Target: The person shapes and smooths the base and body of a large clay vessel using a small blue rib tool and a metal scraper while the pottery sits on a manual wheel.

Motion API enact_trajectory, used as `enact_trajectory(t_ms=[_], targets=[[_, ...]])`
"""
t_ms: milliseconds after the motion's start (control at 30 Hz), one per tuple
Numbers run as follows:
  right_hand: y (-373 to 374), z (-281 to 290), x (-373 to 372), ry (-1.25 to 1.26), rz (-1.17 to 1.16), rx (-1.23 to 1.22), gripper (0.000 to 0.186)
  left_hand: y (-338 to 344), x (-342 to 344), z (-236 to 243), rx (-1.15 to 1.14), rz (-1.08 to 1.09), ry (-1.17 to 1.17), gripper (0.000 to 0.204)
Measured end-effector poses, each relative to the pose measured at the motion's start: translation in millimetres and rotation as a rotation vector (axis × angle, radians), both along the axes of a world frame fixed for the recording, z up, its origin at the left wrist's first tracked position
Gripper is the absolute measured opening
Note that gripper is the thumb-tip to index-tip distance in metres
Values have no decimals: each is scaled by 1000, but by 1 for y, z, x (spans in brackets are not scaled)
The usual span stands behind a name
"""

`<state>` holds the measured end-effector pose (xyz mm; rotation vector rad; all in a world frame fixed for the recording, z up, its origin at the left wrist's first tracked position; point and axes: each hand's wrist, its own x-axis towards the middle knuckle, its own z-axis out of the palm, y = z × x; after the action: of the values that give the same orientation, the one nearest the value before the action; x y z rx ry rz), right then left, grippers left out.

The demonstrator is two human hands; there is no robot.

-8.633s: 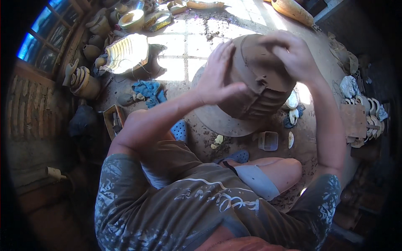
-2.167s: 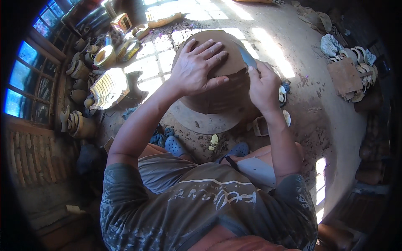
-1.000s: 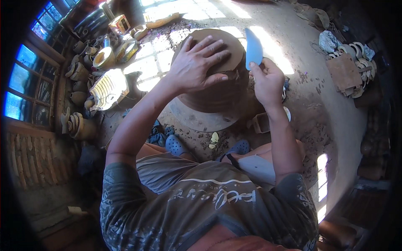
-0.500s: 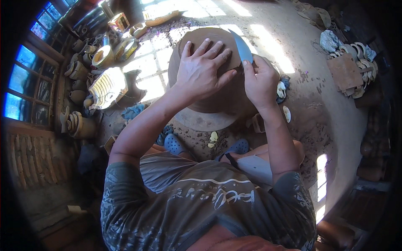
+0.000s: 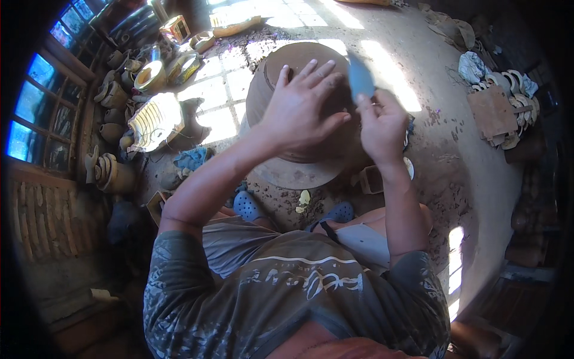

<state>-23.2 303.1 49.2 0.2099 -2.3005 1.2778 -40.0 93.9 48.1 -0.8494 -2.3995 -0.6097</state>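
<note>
Fingers of the left hand [image 5: 299, 110] lie spread flat on the upturned clay pot [image 5: 281, 78]; the right hand [image 5: 379, 125] pinches a blue scraper [image 5: 360, 78] at the pot's right flank. Judged: smoothing underway; next stroke needs steady bracing.

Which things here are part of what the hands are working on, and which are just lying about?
In use: left hand flat on clay pot; right hand holding blue scraper; round base.
Lying about: ribbed pot, blue clogs, wooden board.
</note>
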Motion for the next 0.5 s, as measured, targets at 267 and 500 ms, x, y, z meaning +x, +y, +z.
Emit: enact_trajectory(t_ms=[267, 500], targets=[[10, -16, -36, -7, 7, 106, 21, -56, -43, -6, -214, -133, 125, 89], [-17, 0, 16, 63, -44, 172, 20, -20, -15, -15, -125, 105, 117, 85]])
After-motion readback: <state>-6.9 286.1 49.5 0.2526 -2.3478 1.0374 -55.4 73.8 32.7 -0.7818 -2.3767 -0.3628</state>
